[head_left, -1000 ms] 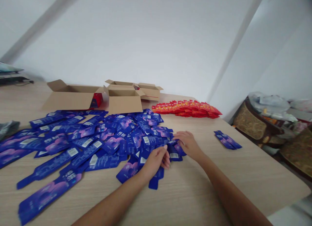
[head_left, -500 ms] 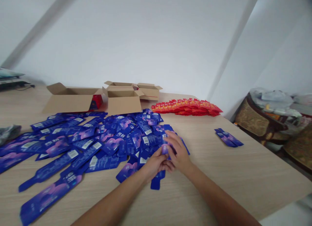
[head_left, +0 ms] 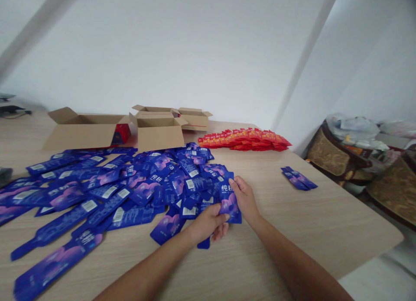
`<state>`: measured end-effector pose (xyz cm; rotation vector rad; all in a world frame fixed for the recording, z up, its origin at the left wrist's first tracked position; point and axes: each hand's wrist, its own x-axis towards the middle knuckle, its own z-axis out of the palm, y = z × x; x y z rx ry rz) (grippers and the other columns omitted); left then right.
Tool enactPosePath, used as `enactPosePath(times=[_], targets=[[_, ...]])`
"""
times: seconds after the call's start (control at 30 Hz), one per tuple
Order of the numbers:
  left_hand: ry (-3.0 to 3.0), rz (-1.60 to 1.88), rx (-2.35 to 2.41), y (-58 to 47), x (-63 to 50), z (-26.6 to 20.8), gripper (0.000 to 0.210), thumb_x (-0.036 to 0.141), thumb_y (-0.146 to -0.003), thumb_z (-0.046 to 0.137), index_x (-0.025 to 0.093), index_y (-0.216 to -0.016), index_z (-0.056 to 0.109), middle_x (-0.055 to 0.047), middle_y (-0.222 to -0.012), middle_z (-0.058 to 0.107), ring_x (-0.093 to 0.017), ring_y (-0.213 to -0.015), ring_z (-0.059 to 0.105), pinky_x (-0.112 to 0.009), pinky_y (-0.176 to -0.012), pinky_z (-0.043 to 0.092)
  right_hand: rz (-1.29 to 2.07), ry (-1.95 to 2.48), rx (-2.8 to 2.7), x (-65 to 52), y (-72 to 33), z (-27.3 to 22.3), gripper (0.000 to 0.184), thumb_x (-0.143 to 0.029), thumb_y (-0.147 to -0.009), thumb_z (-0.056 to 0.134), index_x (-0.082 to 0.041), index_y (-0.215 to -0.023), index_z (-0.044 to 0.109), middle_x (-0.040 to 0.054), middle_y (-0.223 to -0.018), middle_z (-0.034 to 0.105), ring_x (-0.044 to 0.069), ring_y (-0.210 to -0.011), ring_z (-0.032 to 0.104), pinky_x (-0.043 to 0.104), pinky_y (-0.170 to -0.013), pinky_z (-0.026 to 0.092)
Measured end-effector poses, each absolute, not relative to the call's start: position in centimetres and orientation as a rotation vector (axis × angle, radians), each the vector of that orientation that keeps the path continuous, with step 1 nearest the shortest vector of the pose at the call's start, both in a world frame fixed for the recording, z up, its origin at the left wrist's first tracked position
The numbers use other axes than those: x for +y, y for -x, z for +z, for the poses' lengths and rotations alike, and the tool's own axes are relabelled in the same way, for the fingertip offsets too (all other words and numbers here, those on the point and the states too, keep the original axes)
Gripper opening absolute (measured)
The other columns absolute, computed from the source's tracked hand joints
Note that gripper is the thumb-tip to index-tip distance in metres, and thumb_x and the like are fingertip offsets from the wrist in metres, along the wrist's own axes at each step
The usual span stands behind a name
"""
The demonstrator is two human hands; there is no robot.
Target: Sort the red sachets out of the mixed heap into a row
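Note:
A blue and purple printed pouch (head_left: 229,201) is held between my two hands just above the front right of the pile. My left hand (head_left: 209,223) pinches its lower left edge, thumb on the front. My right hand (head_left: 245,199) grips its upper right edge with closed fingers. The pouch's printed front faces me, its narrow neck pointing away. Beside and behind my hands spreads a heap of similar blue pouches (head_left: 152,186), some showing white barcode labels. Under my left hand, the end of another blue pouch (head_left: 203,243) sticks out.
Two blue pouches (head_left: 298,178) lie side by side on the table's right. Overlapping red pouches (head_left: 245,140) form a long row at the back. Open cardboard boxes (head_left: 160,135) stand behind the heap. Chairs (head_left: 334,153) with plastic bags are beyond the right edge.
My right hand has gone from loosely spread fingers to gripping the pouch's upper edge. The pouch now shows its front fully, and the view has shifted slightly.

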<state>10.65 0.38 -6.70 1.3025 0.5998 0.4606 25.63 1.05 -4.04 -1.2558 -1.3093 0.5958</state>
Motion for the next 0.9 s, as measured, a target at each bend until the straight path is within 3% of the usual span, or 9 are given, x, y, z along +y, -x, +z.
enactPosePath(times=[0.2,0.3,0.5,0.67,0.9], targets=[[-1.217,0.747,0.678,-10.9,0.4,-6.2,0.036,0.052,-0.073,0.058,0.019,-0.076,0.044,0.004,-0.046,0.057,-0.008,-0.026,0.045,-0.015,-0.024,0.029,0.62,1.315,-1.315,1.2,-25.4,-4.9,0.029,-0.051,-0.085,0.044,-0.022,-0.082,0.048,-0.0032,-0.065,0.05,0.013,-0.057,0.048,0.025,-0.055,0.04],[-1.238,0.866,0.717,-10.7,0.6,-5.6,0.036,0.053,-0.077,0.055,0.019,-0.082,0.044,0.006,-0.045,0.057,-0.009,-0.026,0.046,-0.015,-0.023,0.031,0.658,1.361,-1.49,0.7,-24.3,-5.5,0.029,-0.049,-0.089,0.037,-0.024,-0.077,0.046,-0.0026,-0.058,0.049,0.014,-0.05,0.047,0.026,-0.049,0.038],[-1.326,0.623,0.812,-10.5,0.4,-5.8,0.044,0.063,-0.08,0.042,0.019,-0.073,0.045,0.005,-0.033,0.052,-0.009,-0.019,0.039,-0.014,-0.02,0.026,0.279,1.403,-1.603,1.0,-25.4,-4.1,0.036,-0.044,-0.093,0.029,-0.022,-0.073,0.048,-0.0004,-0.061,0.051,0.014,-0.057,0.05,0.025,-0.056,0.038],[-1.321,0.544,0.78,-10.7,0.1,-6.2,0.048,0.065,-0.078,0.042,0.018,-0.07,0.047,0.002,-0.037,0.056,-0.008,-0.022,0.043,-0.013,-0.021,0.029,0.31,1.65,-1.298,2.6,-34.9,-3.5,0.037,-0.05,-0.09,0.033,-0.022,-0.071,0.048,-0.0061,-0.042,0.038,0.013,-0.04,0.044,0.023,-0.044,0.034],[-1.289,0.52,0.778,-10.8,0.5,-6.3,0.046,0.064,-0.077,0.046,0.018,-0.07,0.048,0.002,-0.039,0.058,-0.009,-0.024,0.046,-0.014,-0.022,0.03,0.073,2.222,-1.116,0.3,-50.7,-2.8,0.042,-0.033,-0.089,0.028,-0.017,-0.062,0.057,0.0068,-0.047,0.054,0.018,-0.048,0.054,0.028,-0.052,0.04]])
